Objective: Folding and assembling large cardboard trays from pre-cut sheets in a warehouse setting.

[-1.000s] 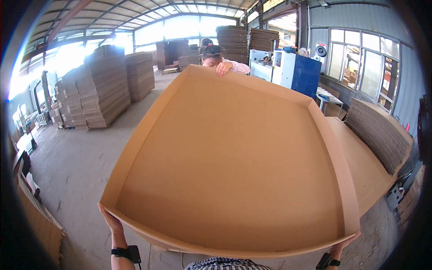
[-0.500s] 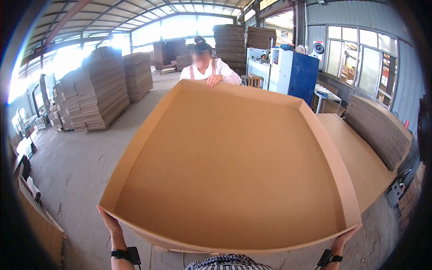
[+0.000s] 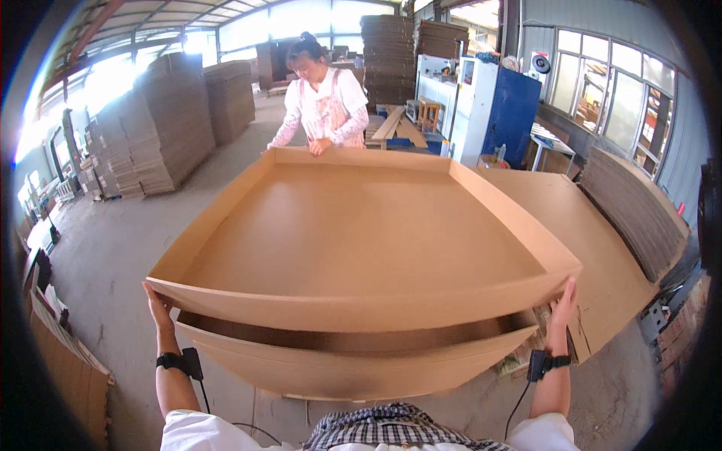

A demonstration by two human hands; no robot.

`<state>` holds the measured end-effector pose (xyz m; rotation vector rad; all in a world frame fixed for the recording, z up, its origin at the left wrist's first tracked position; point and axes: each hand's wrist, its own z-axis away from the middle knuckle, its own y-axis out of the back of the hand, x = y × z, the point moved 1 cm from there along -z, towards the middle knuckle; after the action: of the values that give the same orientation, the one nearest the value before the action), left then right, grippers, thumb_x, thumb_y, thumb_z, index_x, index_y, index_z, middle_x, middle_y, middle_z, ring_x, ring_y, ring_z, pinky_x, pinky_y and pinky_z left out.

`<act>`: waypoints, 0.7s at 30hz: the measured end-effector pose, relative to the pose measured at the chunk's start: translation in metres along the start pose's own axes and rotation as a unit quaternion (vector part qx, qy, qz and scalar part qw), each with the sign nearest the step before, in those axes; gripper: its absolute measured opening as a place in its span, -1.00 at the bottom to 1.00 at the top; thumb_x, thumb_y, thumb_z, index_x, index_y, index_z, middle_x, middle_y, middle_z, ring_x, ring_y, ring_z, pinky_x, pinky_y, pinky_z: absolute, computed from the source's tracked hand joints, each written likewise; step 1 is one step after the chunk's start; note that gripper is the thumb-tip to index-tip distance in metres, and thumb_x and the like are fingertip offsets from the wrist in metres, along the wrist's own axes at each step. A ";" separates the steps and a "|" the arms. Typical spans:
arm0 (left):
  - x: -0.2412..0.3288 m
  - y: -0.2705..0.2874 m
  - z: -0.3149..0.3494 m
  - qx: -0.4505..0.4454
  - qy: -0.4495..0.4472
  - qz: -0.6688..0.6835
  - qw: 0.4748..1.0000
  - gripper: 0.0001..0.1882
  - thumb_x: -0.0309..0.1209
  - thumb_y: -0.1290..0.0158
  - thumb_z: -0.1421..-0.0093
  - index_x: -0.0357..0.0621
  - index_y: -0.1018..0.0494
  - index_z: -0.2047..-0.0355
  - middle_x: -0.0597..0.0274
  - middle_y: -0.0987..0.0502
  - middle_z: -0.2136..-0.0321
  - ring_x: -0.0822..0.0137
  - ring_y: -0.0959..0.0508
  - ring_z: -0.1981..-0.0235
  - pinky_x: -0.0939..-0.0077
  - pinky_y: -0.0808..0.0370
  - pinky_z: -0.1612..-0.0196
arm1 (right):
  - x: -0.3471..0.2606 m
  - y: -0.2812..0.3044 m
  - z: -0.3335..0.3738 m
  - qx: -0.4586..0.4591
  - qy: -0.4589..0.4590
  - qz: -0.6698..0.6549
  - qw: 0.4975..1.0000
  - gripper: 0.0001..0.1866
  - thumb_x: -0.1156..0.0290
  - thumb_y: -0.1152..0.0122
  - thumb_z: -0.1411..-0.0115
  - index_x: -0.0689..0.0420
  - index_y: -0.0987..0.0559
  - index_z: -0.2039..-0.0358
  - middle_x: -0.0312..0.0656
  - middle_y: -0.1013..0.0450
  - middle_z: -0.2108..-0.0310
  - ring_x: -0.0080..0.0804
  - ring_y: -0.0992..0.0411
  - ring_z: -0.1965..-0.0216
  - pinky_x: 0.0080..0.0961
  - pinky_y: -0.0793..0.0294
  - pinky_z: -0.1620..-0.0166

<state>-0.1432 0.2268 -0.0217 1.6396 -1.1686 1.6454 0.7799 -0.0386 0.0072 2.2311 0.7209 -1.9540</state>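
Observation:
A large, shallow cardboard tray (image 3: pixel 353 233) with low upright walls spans the space before me. My left hand (image 3: pixel 159 312) grips its near left corner from outside, and my right hand (image 3: pixel 562 304) holds the near right corner the same way. Directly beneath is a second cardboard box (image 3: pixel 353 370), its open top showing as a dark gap under the tray's near wall. Across from me, a co-worker (image 3: pixel 327 105) in a pink apron has a hand (image 3: pixel 321 146) on the tray's far wall.
Flat cardboard sheets (image 3: pixel 571 225) lie to the right, beside a leaning cardboard stack (image 3: pixel 630 214). Tall cardboard stacks (image 3: pixel 143 124) stand at the left and far back. A blue cabinet (image 3: pixel 511 113) and a wooden stool (image 3: pixel 429 113) are behind on the right.
The tray has tipped to a flatter angle, its near edge moving up and away from me. The box beneath has come into view. The co-worker now stands more upright, further left.

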 end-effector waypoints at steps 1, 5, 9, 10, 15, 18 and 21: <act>-0.010 0.001 -0.013 0.000 0.000 0.002 1.000 -0.12 0.36 0.31 -0.18 -0.11 -0.18 -0.23 0.18 -0.30 -0.15 0.24 -0.28 -0.15 0.23 -0.19 -0.16 | 0.010 -0.002 -0.015 -0.009 -0.013 0.009 1.000 -0.27 -0.17 0.07 -0.23 -0.02 -0.13 -0.29 -0.24 0.01 -0.33 -0.25 0.10 -0.34 0.10 0.13 -0.26; -0.026 0.001 -0.022 -0.006 0.022 -0.039 0.999 -0.08 0.37 0.29 -0.16 -0.16 -0.13 -0.25 0.11 -0.25 -0.19 0.18 -0.23 -0.19 0.21 -0.16 -0.20 | -0.013 -0.024 -0.025 -0.100 0.045 0.060 0.992 -0.31 -0.11 0.16 -0.29 0.02 -0.10 -0.30 -0.24 0.06 -0.35 -0.33 0.12 -0.35 -0.03 0.11 -0.29; -0.045 0.020 -0.047 0.047 0.043 -0.029 0.998 -0.09 0.34 0.26 -0.18 -0.18 -0.09 -0.26 0.05 -0.20 -0.21 0.09 -0.21 -0.21 0.11 -0.14 -0.21 | 0.022 -0.050 -0.025 -0.112 -0.015 0.108 0.988 -0.18 -0.23 0.27 -0.27 0.12 0.00 -0.33 -0.18 0.07 -0.36 -0.30 0.13 -0.36 -0.19 0.15 -0.33; -0.053 0.022 -0.052 0.047 0.018 -0.043 0.998 -0.11 0.32 0.26 -0.19 -0.16 -0.09 -0.27 0.05 -0.20 -0.21 0.09 -0.21 -0.20 0.09 -0.15 -0.20 | 0.033 -0.044 -0.030 -0.145 -0.017 0.108 0.983 -0.17 -0.24 0.31 -0.28 0.15 0.01 -0.33 -0.14 0.07 -0.35 -0.28 0.11 -0.35 -0.25 0.15 -0.33; -0.041 0.028 -0.049 0.041 -0.059 -0.112 0.991 -0.28 0.13 0.26 -0.30 -0.13 -0.08 -0.27 0.11 -0.22 -0.18 0.14 -0.25 -0.18 0.15 -0.20 -0.22 | 0.070 -0.014 -0.011 -0.078 0.046 0.261 0.961 -0.19 -0.21 0.39 -0.31 0.34 -0.29 -0.15 0.00 -0.26 -0.18 -0.23 -0.17 -0.22 -0.45 -0.02 -0.27; -0.033 -0.008 -0.001 -0.002 -0.023 -0.057 0.998 -0.23 0.17 0.24 -0.27 -0.06 0.01 -0.32 0.09 -0.01 -0.31 0.07 -0.06 -0.30 0.05 -0.03 -0.29 | 0.075 0.036 -0.005 -0.005 0.056 0.330 0.942 -0.13 -0.28 0.41 -0.27 0.37 -0.34 -0.10 0.06 -0.33 -0.10 -0.19 -0.26 -0.15 -0.40 -0.14 -0.20; -0.020 0.002 0.017 0.074 0.038 -0.172 0.982 -0.13 0.31 0.15 -0.12 0.09 -0.04 -0.31 0.12 -0.08 -0.28 0.07 -0.09 -0.28 -0.09 -0.02 -0.22 | 0.062 0.015 0.013 -0.017 -0.016 0.261 0.965 -0.08 -0.33 0.41 -0.24 0.39 -0.36 -0.07 0.08 -0.36 -0.07 -0.18 -0.28 -0.13 -0.37 -0.17 -0.17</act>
<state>-0.1335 0.2155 -0.0430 1.7387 -0.6907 1.5814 0.7788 -0.0389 -0.0584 2.0821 0.1311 -1.6907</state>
